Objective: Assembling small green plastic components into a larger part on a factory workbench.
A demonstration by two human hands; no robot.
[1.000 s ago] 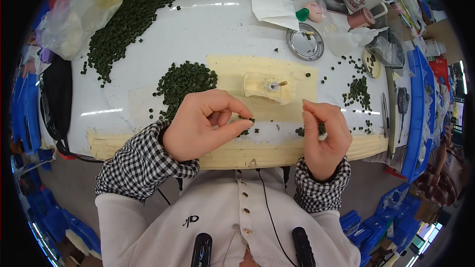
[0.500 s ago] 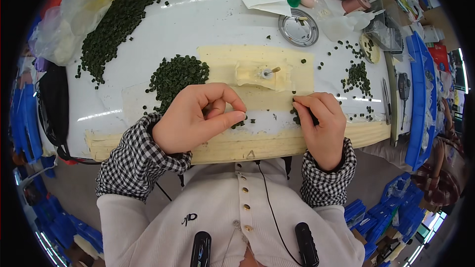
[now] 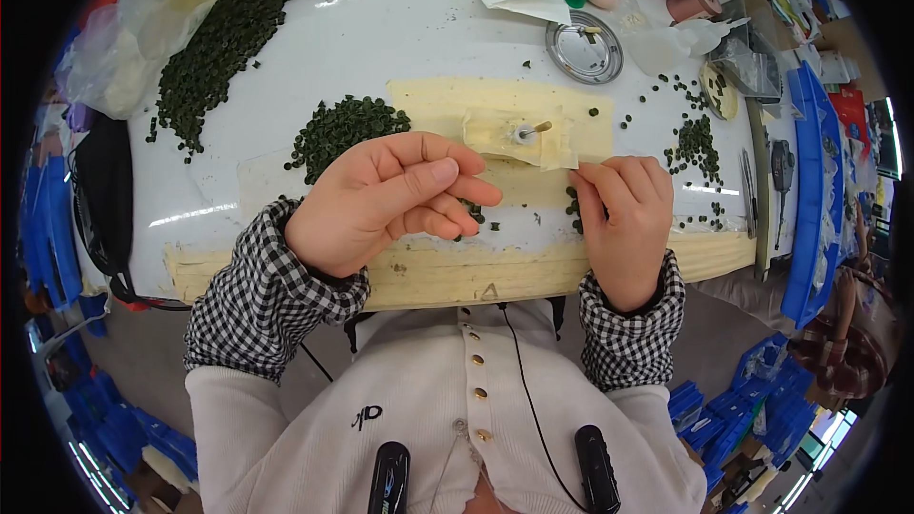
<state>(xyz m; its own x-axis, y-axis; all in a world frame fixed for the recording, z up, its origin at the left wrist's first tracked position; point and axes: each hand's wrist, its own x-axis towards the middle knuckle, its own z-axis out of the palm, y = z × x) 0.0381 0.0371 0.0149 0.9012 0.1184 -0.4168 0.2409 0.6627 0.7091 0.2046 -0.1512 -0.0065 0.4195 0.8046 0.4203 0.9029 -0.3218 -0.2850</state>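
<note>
White table [image 3: 400,48], green pellets [image 3: 345,128], blue crates [image 3: 809,190] around

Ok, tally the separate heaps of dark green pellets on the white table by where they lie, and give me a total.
Long heap at the far left: 1
Round heap beyond the left hand: 1
Small loose heap to the right of the right hand: 1
Total: 3 heaps, not counting scattered single pellets.
</note>
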